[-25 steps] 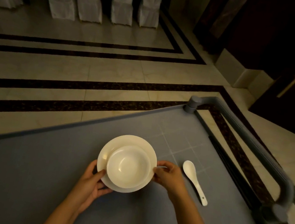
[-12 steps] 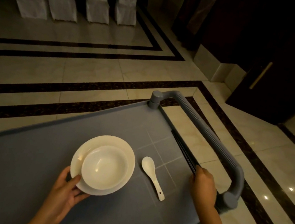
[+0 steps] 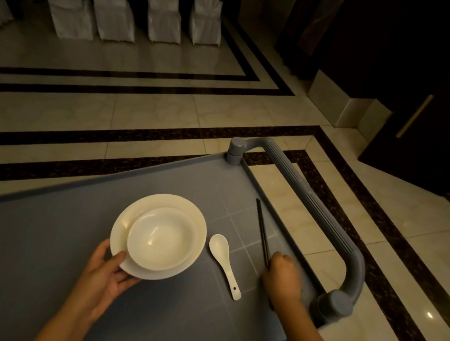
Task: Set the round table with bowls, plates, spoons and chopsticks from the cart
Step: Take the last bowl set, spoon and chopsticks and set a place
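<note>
A white bowl [image 3: 162,238] sits in a white plate [image 3: 196,225] on the grey cart top [image 3: 27,241]. My left hand [image 3: 108,273] holds the plate's near-left rim, thumb on top and fingers beneath. To the right of the plate lies a white ceramic spoon [image 3: 224,262]. Dark chopsticks [image 3: 261,230] lie further right, pointing away from me. My right hand [image 3: 282,281] grips their near end, fingers curled over them.
The cart's grey handle bar [image 3: 316,203] runs along its right side, close to my right hand. Tiled floor with dark stripes surrounds the cart. White-covered chairs [image 3: 161,8] stand in a row at the far left. A dark door [image 3: 435,116] is at the right.
My right hand left the plate, reached to the cart's right edge and took the chopsticks, which now lie further in on the cart top. The left hand kept hold of the plate.
</note>
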### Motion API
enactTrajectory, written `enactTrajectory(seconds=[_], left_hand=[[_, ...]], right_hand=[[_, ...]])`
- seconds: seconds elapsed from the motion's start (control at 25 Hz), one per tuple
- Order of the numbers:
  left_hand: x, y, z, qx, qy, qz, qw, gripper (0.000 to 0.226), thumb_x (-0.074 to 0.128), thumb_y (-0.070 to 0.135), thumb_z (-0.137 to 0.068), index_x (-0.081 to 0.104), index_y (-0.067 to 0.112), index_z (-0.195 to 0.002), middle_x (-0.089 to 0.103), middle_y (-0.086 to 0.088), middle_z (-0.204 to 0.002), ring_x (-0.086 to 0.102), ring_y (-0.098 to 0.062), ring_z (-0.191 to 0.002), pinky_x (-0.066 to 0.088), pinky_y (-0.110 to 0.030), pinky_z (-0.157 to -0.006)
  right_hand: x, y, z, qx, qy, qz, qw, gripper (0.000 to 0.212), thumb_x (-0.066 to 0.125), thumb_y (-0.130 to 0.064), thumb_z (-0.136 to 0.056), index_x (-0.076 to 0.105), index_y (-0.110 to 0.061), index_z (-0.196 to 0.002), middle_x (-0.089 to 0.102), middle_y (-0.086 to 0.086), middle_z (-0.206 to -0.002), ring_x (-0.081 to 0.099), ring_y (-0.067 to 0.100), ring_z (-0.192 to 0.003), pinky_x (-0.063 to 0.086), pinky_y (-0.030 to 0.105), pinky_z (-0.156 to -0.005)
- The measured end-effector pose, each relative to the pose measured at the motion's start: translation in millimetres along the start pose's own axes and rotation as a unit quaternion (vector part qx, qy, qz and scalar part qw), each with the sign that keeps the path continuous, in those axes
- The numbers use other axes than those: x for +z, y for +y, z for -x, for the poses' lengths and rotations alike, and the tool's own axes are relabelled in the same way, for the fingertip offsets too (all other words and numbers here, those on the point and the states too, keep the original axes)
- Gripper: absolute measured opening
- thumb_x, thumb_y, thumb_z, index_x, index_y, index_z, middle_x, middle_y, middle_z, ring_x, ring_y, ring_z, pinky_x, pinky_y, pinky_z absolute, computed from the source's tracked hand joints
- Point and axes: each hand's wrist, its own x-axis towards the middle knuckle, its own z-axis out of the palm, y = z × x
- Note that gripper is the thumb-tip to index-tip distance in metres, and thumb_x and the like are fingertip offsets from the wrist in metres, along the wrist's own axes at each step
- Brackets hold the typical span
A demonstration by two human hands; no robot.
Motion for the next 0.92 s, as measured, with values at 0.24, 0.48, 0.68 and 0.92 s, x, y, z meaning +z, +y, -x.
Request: enactTrajectory(seconds=[0.24,0.48,0.68,0.92], left_hand=[[-11,0,10,0.012,0.015,0.011,1.0,0.031,0.044,0.007,-0.094,0.047,0.021,-0.121,0.053,-0.012,-0.127,0.061,-0.028,-0.1,0.059,-0.031,-0.057],[-25,5,19,0.018,0.04,0.022,0.999,0.031,0.047,0.008,-0.093,0.048,0.023,-0.119,0.054,-0.01,-0.124,0.061,-0.027,-0.098,0.06,-0.032,-0.057],[-35,7,23,0.018,0.049,0.027,0.998,0.04,0.046,0.008,-0.093,0.043,0.02,-0.131,0.051,-0.012,-0.129,0.059,-0.029,-0.1,0.06,-0.033,-0.059],[-40,14,25,0.018,0.038,0.023,0.999,0.034,0.047,0.008,-0.093,0.045,0.021,-0.124,0.051,-0.013,-0.129,0.061,-0.028,-0.098,0.058,-0.041,-0.069]], right_hand=[[11,-30,-1,0.033,-0.065,-0.168,0.983,0.02,0.067,-0.019,-0.078,0.06,-0.009,-0.093,0.061,0.008,-0.089,0.054,0.018,-0.079,0.048,0.031,-0.07],[23,-41,6,0.01,-0.094,-0.166,0.982,0.019,0.066,-0.017,-0.079,0.065,-0.009,-0.096,0.068,0.01,-0.099,0.062,0.021,-0.088,0.045,0.026,-0.069],[26,-46,10,0.041,-0.106,-0.157,0.981,0.017,0.066,-0.02,-0.08,0.067,-0.01,-0.094,0.066,0.008,-0.091,0.059,0.018,-0.079,0.049,0.031,-0.072],[38,-65,25,0.066,-0.11,-0.18,0.975,0.019,0.067,-0.016,-0.078,0.07,-0.008,-0.094,0.071,0.012,-0.098,0.066,0.023,-0.091,0.046,0.026,-0.068]])
